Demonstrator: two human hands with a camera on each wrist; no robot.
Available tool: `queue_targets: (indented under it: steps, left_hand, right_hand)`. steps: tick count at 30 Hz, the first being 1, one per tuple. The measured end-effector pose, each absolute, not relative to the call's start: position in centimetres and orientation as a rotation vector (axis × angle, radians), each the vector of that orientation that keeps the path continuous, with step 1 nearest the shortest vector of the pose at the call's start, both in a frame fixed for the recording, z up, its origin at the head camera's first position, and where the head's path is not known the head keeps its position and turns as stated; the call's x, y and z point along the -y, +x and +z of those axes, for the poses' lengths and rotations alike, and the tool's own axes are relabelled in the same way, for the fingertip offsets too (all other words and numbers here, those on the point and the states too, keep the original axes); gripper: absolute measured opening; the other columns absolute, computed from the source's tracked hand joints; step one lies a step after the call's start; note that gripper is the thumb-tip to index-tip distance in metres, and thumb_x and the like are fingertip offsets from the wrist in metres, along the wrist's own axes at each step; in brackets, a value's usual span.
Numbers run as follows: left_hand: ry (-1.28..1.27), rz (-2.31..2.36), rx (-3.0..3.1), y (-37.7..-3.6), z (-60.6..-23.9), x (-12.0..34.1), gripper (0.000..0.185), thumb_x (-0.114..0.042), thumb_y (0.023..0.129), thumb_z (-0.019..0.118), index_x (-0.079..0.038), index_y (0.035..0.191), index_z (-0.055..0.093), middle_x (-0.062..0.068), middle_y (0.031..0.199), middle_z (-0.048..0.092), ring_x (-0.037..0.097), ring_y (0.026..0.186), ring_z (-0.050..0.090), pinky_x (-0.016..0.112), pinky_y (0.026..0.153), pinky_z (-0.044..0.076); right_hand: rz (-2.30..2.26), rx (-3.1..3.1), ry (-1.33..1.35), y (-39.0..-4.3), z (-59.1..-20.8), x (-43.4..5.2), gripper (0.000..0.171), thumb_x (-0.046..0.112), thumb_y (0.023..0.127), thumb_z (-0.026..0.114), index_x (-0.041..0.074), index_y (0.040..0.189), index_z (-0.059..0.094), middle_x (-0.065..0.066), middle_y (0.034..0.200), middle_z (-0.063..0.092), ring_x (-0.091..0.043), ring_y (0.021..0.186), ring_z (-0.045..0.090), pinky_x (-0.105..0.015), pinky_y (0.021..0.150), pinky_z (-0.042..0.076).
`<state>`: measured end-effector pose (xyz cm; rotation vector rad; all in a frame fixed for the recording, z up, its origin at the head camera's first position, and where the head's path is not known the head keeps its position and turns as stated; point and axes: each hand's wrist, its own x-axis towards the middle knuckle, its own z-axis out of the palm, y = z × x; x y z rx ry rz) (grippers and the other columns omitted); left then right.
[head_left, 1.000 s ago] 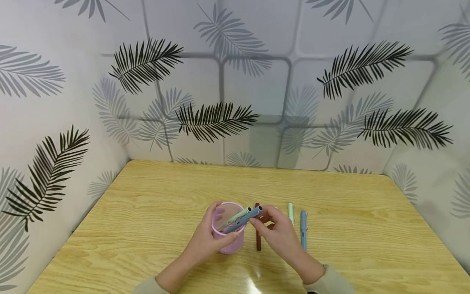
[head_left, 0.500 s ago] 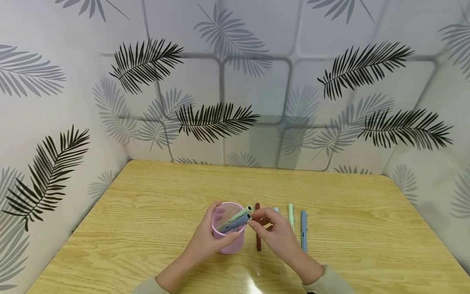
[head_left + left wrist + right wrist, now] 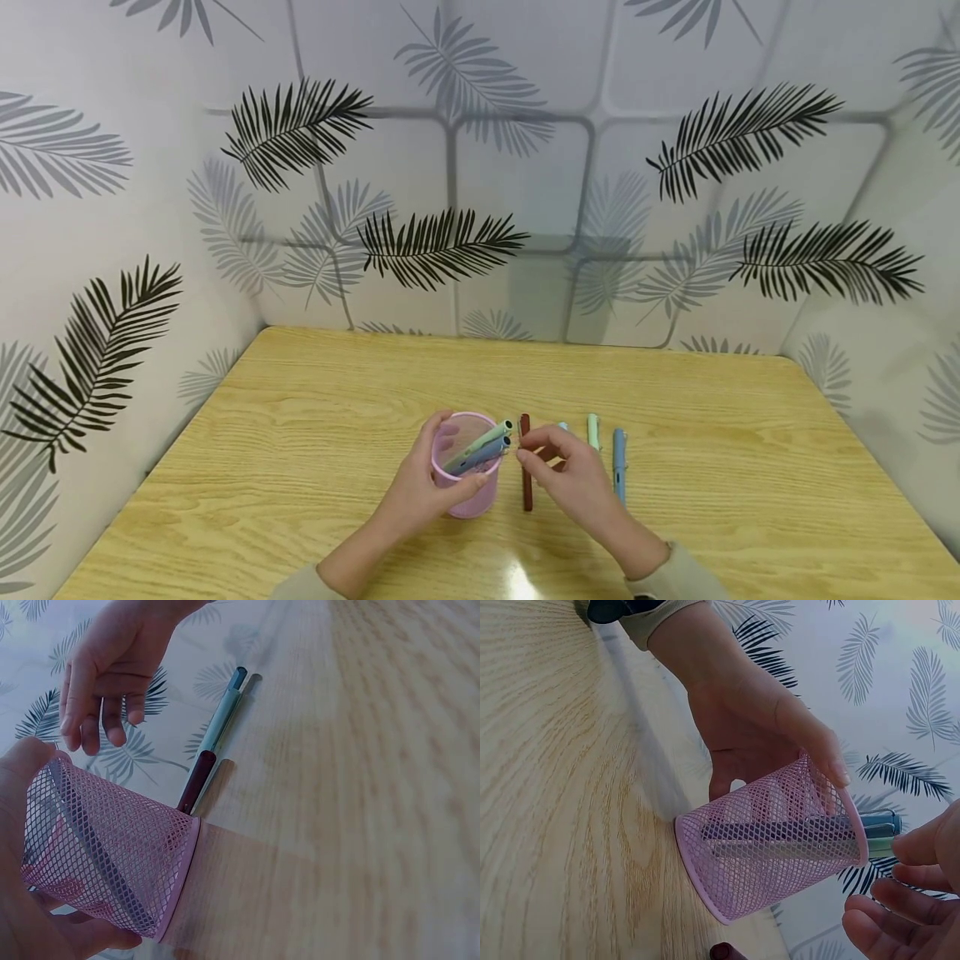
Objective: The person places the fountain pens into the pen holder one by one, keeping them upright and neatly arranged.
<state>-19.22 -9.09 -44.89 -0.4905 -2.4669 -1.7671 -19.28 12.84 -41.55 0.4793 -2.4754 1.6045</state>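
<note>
My left hand (image 3: 420,492) grips a pink mesh pen cup (image 3: 474,502), its thumb at the near side of the rim and fingers round the far side. Inside lean a light green pen (image 3: 480,443) and a blue pen (image 3: 482,455), their capped ends poking past the rim toward the right. Just off those ends is my right hand (image 3: 576,479), fingers loosely bent and holding nothing. In the right wrist view, both pens show through the mesh cup (image 3: 780,851). A dark red pen (image 3: 527,490) lies on the table between cup and right hand.
Right of the dark red pen, a light blue pen (image 3: 562,426) lies mostly hidden behind the right hand. Farther right are another light green pen (image 3: 593,427) and another blue pen (image 3: 619,458). A leaf-patterned wall (image 3: 480,283) borders the wooden table (image 3: 360,375) at the back.
The blue pen has slid deeper into the cup, and my right hand has let go of it and drawn slightly right. The left hand keeps its hold on the cup.
</note>
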Motion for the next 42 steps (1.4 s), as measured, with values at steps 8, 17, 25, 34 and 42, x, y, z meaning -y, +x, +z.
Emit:
queue_targets:
  steps: [8,17,25,34,42]
  left_hand:
    - [-0.488,-1.769,2.459,-19.2,-44.9,9.1,0.088,-0.034,0.074,0.078,-0.020,0.142,0.025,0.011,0.134,0.044,0.032,0.115,0.050,0.044,0.089,0.046]
    - [-0.496,-1.775,2.461,-19.2,-44.8,9.1,0.087,-0.034,0.075,0.077,-0.018,0.143,0.025,0.012,0.134,0.043,0.035,0.115,0.049,0.042,0.086,0.049]
    - [-0.499,-1.761,2.458,-19.2,-44.8,9.1,0.088,-0.033,0.074,0.078,-0.018,0.142,0.026,0.011,0.134,0.044,0.033,0.117,0.048,0.045,0.088,0.047]
    - [-0.497,-1.750,2.462,-19.1,-44.8,9.0,0.089,-0.034,0.074,0.078,-0.015,0.143,0.025,0.011,0.134,0.044,0.031,0.119,0.047,0.046,0.092,0.044]
    - [-0.501,-1.782,2.456,-19.2,-44.9,9.1,0.087,-0.034,0.075,0.078,-0.019,0.143,0.025,0.012,0.134,0.043,0.033,0.119,0.047,0.046,0.091,0.045]
  right_hand:
    - [1.600,2.466,0.458,-19.5,-41.5,-13.9,0.008,0.010,0.086,0.067,0.012,0.093,0.067,0.000,0.085,0.064,-0.011,0.067,0.059,-0.024,0.054,0.050]
    - [1.582,2.542,0.422,-19.6,-41.3,-15.4,0.009,0.015,0.089,0.064,0.011,0.097,0.065,0.000,0.086,0.063,-0.013,0.069,0.058,-0.025,0.056,0.049]
    - [1.522,2.536,0.383,-19.5,-41.3,-16.5,0.012,0.015,0.088,0.065,0.008,0.098,0.066,-0.001,0.083,0.064,-0.011,0.065,0.056,-0.023,0.057,0.048]
    - [1.512,2.535,0.355,-19.8,-41.5,-18.0,0.013,0.016,0.088,0.065,0.008,0.098,0.065,-0.002,0.085,0.063,-0.015,0.070,0.059,-0.025,0.057,0.051]
    - [1.500,2.551,0.287,-20.0,-41.5,-19.5,0.016,0.017,0.090,0.063,0.006,0.101,0.064,-0.006,0.090,0.063,-0.019,0.073,0.060,-0.028,0.058,0.053]
